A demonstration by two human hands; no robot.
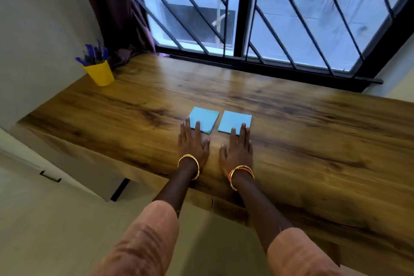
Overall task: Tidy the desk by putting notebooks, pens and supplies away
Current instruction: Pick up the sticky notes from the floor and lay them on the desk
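- Left hand (193,144) lies flat on the worktop (313,132), fingers straight, tips on a blue pad (202,119).
- Right hand (238,146) does the same on another pad (234,121).

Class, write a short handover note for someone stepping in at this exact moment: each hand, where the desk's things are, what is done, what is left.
Left hand: flat and open, fingertips on the near edge of the left blue pad.
Right hand: flat and open, fingertips on the near edge of the right blue pad.
Both pads lie side by side, apart, mid-desk.
Done: pens stand in the yellow cup at the far left corner.
Left: put both pads away.
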